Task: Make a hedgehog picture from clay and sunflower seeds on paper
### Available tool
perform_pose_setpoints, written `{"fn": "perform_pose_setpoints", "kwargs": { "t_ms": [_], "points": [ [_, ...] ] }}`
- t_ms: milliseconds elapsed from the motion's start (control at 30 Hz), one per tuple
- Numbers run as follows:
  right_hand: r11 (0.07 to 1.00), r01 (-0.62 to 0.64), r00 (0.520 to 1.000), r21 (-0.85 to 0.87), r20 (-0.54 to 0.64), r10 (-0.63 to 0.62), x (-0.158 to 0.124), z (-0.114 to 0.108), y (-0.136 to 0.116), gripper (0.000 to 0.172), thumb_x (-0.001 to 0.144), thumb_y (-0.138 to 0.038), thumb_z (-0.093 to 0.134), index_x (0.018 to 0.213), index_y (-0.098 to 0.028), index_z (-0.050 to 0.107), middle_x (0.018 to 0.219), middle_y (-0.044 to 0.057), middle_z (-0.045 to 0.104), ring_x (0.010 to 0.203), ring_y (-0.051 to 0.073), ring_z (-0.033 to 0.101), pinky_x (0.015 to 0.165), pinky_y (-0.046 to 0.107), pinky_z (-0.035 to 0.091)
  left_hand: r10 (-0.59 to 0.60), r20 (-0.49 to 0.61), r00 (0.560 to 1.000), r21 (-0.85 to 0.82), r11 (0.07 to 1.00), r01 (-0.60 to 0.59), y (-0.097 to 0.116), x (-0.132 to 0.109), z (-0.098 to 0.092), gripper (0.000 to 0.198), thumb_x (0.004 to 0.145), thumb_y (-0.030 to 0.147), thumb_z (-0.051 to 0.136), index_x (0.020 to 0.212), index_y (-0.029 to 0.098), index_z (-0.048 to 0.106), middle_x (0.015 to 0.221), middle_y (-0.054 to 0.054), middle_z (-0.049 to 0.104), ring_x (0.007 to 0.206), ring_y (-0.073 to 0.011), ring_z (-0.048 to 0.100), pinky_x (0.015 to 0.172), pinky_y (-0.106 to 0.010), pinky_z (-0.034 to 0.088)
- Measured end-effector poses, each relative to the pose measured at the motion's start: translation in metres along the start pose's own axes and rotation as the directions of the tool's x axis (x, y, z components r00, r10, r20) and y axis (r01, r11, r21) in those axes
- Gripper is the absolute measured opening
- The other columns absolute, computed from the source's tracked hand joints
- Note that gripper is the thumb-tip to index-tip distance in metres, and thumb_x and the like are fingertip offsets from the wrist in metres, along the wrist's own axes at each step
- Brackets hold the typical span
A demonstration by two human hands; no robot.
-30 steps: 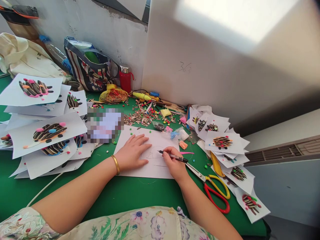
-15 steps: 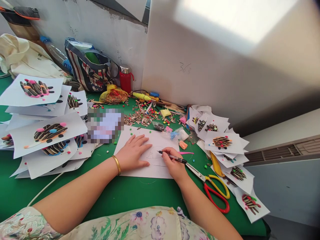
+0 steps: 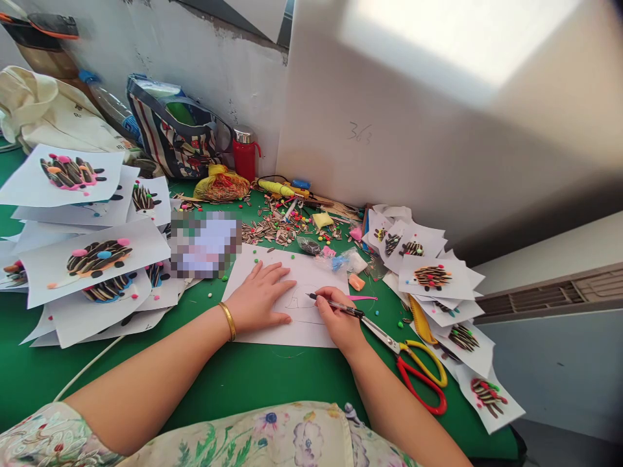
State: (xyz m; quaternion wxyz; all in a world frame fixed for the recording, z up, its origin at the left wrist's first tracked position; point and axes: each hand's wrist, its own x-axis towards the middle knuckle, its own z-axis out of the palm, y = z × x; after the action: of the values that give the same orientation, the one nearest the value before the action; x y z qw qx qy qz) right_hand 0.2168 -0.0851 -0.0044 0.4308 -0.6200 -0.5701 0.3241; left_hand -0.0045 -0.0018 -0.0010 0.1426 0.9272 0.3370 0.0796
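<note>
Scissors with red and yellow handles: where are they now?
In the head view, the scissors lie right of centre on the green table, between the right hand and the stacked picture cards.

You've got 2 hands mid-frame: 1 L hand (image 3: 260, 299) & 1 R hand (image 3: 341, 324). Also mid-frame: 1 pen (image 3: 338, 304), 1 white sheet (image 3: 272, 334), 1 gold bracelet (image 3: 228, 321). Right of ctr. you've 1 pr. scissors (image 3: 422, 379), 1 pink stick (image 3: 363, 298), 1 orange lump (image 3: 357, 282). Upper left of frame: 1 striped bag (image 3: 170, 136), 1 cream bag (image 3: 63, 123), 1 clear bottle (image 3: 109, 104). Upper ctr.: 1 red flask (image 3: 244, 159). Card piles, 2 total: 1 left pile (image 3: 48, 279), 1 right pile (image 3: 411, 282); several cards ea., overlapped, so no exact no. Your seeds (image 3: 272, 231), above ctr.: dozens, too many to count.
</note>
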Motion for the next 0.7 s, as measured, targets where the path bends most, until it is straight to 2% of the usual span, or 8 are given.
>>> {"fn": "perform_pose_setpoints", "kwargs": {
  "t_ms": [267, 400, 567, 700],
  "points": [
    [0.999, -0.013, 1.0, 0.036, -0.006, 0.013, 0.0009, -0.0004, 0.0021, 0.019, 0.089, -0.037, 0.056, 0.099, -0.022, 0.064, 0.091, 0.005, 0.069, 0.084, 0.021, 0.065, 0.076, 0.035, 0.052, 0.005, -0.007, 1.0, -0.014, 1.0, -0.005, -0.0006, -0.0003, 0.0001, 0.078, 0.072, 0.058, 0.072, 0.141, 0.028, 0.048, 0.153, -0.011, 0.039, 0.146, -0.0331, 0.023, 0.119, -0.058, 0.009],
    [0.998, -0.027, 0.999, 0.065, -0.045, 0.03, 0.0026, -0.0015, 0.0031, 0.02, 0.088, -0.037, 0.057, 0.099, -0.021, 0.062, 0.089, 0.005, 0.068, 0.079, 0.02, 0.064, 0.073, 0.034, 0.053, 0.005, -0.011, 1.0, -0.025, 1.0, -0.005, -0.0011, -0.0001, 0.0003, 0.078, 0.072, 0.058, 0.072, 0.14, 0.028, 0.048, 0.153, -0.011, 0.039, 0.146, -0.0338, 0.023, 0.119, -0.059, 0.009],
    [0.996, 0.013, 0.993, 0.085, -0.117, -0.003, 0.0045, -0.0037, 0.001, 0.021, 0.085, -0.036, 0.059, 0.1, -0.021, 0.064, 0.097, 0.005, 0.068, 0.086, 0.02, 0.063, 0.076, 0.033, 0.053, 0.001, -0.006, 1.0, -0.021, 1.0, -0.001, -0.0001, 0.0002, -0.0009, 0.077, 0.073, 0.057, 0.072, 0.14, 0.028, 0.048, 0.153, -0.011, 0.039, 0.146, -0.0333, 0.023, 0.119, -0.058, 0.009],
    [0.995, 0.023, 0.993, 0.093, -0.116, -0.012, 0.0051, -0.006, -0.0001, 0.02, 0.084, -0.034, 0.06, 0.099, -0.021, 0.064, 0.093, 0.004, 0.067, 0.085, 0.019, 0.063, 0.076, 0.032, 0.052, 0.003, -0.006, 1.0, -0.022, 1.0, -0.003, 0.0005, 0.0, -0.0014, 0.077, 0.073, 0.057, 0.072, 0.139, 0.028, 0.049, 0.153, -0.011, 0.039, 0.146, -0.0334, 0.023, 0.119, -0.058, 0.009]
  ]
}}
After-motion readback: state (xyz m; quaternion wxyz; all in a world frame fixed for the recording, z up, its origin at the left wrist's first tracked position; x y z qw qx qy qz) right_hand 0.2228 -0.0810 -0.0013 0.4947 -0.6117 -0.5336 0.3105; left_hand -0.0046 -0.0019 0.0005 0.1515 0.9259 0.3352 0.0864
